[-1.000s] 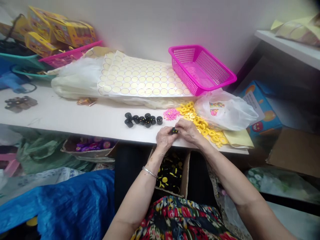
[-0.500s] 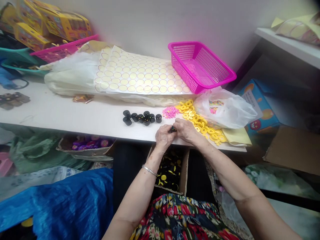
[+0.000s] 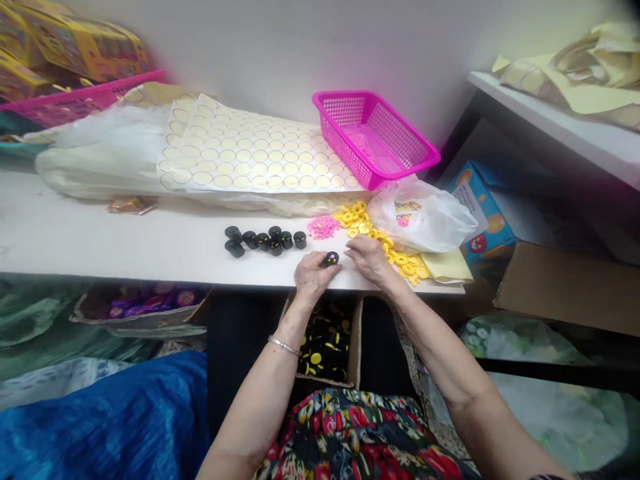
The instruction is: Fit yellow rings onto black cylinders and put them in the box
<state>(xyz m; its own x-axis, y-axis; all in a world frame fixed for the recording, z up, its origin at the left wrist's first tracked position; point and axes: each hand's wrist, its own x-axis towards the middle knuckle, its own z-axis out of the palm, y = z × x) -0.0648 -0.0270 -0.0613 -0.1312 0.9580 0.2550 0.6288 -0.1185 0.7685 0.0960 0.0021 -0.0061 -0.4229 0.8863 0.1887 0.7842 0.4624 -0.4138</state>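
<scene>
Between the thumb and fingers of my left hand [image 3: 311,275] is a small black cylindrical pot [image 3: 332,258] with a few coloured specks on its top. My right hand [image 3: 371,260] is just to its right, apart from the pot, with its fingers curled and pinched; whatever they hold, if anything, is too small to see. Behind the hands lies a heap of small pink pieces [image 3: 324,227]. Yellow rings [image 3: 413,268] spread along the right side, close to my right hand. Several more black pots [image 3: 263,241] stand to the left on the white table [image 3: 180,250].
A pink basket [image 3: 373,177] rests at the back, partly over sheets of round stickers [image 3: 243,157]. A white plastic bag [image 3: 445,217] stands right of the rings. Below the table edge, a cardboard box [image 3: 356,340] holds black and yellow parts. A blue box [image 3: 483,213] is farther right.
My hands have come apart. The black pot now shows its top in my left hand, while my right hand has drawn away to the right. The camera view has shifted rightward.
</scene>
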